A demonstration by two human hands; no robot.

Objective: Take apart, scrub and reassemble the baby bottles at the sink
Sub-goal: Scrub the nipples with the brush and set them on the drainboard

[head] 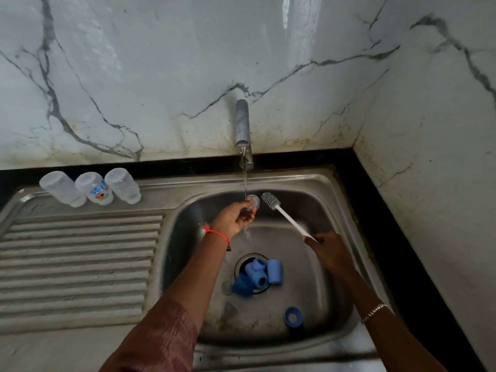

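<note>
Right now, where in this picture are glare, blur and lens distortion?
Head view: glare streaks the white marble wall at upper right; the wide lens bows the black counter edge; the small clear part pinched by the left hand is blurred; the white long-handled brush in the right hand looks sharper; the steel sink basin is dim.

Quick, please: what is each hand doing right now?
Left hand: holding a small clear part under the running water.
Right hand: holding the bottle brush by its handle.
</note>
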